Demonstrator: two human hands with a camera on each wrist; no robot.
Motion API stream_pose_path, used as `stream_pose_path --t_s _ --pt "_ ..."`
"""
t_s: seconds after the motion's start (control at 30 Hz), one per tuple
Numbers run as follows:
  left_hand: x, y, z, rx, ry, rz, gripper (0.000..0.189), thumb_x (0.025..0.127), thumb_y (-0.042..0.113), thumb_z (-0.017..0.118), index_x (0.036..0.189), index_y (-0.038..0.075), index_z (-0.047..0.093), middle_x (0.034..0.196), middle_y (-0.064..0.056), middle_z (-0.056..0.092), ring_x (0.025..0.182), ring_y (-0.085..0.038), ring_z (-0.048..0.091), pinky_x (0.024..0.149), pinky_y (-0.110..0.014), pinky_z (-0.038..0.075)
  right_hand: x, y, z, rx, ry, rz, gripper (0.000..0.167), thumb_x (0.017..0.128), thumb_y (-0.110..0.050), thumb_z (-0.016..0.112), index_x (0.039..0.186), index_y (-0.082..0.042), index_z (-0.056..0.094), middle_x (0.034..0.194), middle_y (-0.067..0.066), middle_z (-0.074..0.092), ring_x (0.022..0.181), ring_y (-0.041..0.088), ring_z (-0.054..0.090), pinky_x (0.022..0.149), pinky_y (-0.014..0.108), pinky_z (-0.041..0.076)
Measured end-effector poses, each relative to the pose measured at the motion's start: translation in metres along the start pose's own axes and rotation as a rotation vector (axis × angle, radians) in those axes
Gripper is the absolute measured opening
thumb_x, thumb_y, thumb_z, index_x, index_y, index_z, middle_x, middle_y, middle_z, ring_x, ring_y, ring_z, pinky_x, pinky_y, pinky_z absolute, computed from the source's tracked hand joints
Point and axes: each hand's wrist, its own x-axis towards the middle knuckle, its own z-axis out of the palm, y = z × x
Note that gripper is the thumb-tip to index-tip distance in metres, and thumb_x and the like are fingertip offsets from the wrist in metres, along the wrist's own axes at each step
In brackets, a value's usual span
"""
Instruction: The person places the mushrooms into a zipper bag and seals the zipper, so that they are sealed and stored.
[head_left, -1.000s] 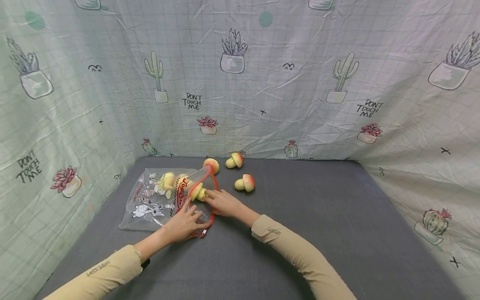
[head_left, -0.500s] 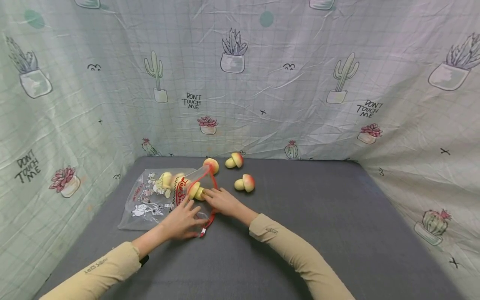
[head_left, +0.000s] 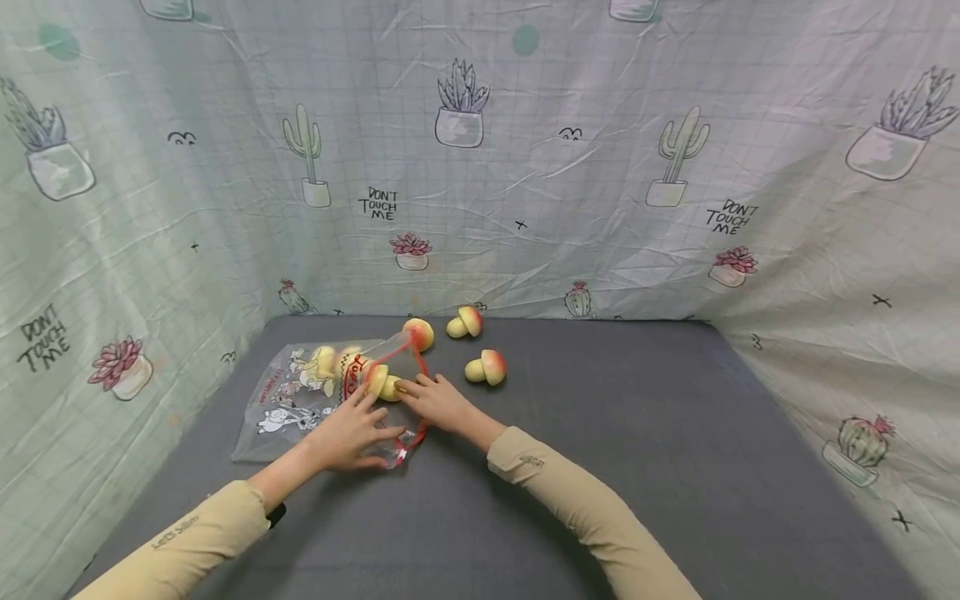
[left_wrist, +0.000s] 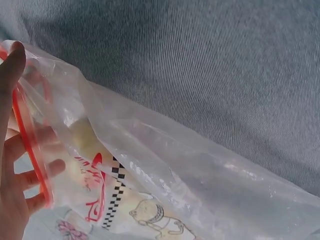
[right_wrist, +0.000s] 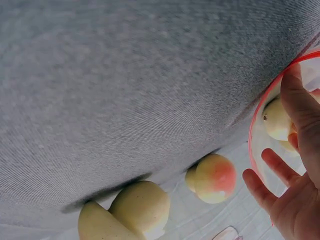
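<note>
A clear printed drawstring bag (head_left: 258, 429) with a red-trimmed mouth lies at the table's left, with yellow toy mushrooms inside it. My left hand (head_left: 351, 435) is at the mouth with its fingers spread; in the left wrist view the thumb touches the plastic and several fingers (left_wrist: 30, 177) show by the red trim. At the mouth, a toy mushroom (head_left: 378, 379) points its stem towards my right hand (head_left: 438, 402), whose fingertips touch the stem end. The right wrist view shows the right thumb extended beside a mushroom (right_wrist: 276, 120) within the red rim.
Beyond the bag's mouth lie three loose mushrooms with reddish caps: one mushroom (head_left: 418, 334) close behind the red trim, another mushroom (head_left: 467, 322) near the back edge, and a nearer mushroom (head_left: 487, 367). A patterned cloth (head_left: 525, 275) stands behind the grey table (head_left: 600, 467).
The mushroom at the bag's mouth has moved a little left, deeper in, with my right fingertips following. My left hand has shifted slightly left with its fingers still spread.
</note>
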Motion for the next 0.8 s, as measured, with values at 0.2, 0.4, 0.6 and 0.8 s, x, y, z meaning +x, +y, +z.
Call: stream_pose_path --t_s 0.2,0.4,0.6,0.8 --pt "-0.0017 -0.0048 -0.0014 -0.008 -0.025 -0.024 0.053 0.071 0.064 0.055 0.111 0.030 0.062 0.093 -0.005 0.060 0.104 -0.039 0.052 0.098 -0.056 0.032 0.0028 -0.0008 -0.0026 -0.018 -0.032 0.004 0.078 0.070 -0.049 0.062 0.138 -0.027 0.032 0.144 -0.009 0.029 0.112 0.014 0.042 0.082 0.034 0.044" --pt "-0.0038 -0.0077 -0.0024 -0.028 -0.016 -0.033 0.053 0.071 0.062 0.056 0.111 0.027 0.063 0.094 -0.006 0.061 0.104 -0.039 0.053 0.098 -0.056 0.031 0.0055 -0.0011 -0.0058 -0.048 -0.058 0.014 0.080 0.069 -0.052 0.062 0.139 -0.028 0.031 0.144 -0.010 0.027 0.115 0.014 0.041 0.084 0.033 0.044" --pt "-0.0062 -0.0093 -0.0018 -0.029 0.007 -0.023 0.055 0.069 0.062 0.058 0.111 0.026 0.062 0.093 -0.006 0.061 0.100 -0.035 0.054 0.097 -0.056 0.033 0.0092 -0.0018 -0.0051 -0.082 -0.053 0.019 0.081 0.068 -0.055 0.061 0.138 -0.029 0.030 0.144 -0.012 0.026 0.112 0.013 0.041 0.081 0.030 0.042" --pt "-0.0074 -0.0084 0.0001 -0.046 0.021 -0.011 0.057 0.068 0.063 0.059 0.112 0.026 0.062 0.094 -0.007 0.061 0.100 -0.036 0.053 0.096 -0.057 0.033 0.0085 -0.0002 -0.0044 -0.067 -0.086 0.028 0.083 0.068 -0.056 0.060 0.140 -0.030 0.027 0.146 -0.013 0.023 0.115 0.012 0.040 0.085 0.033 0.042"
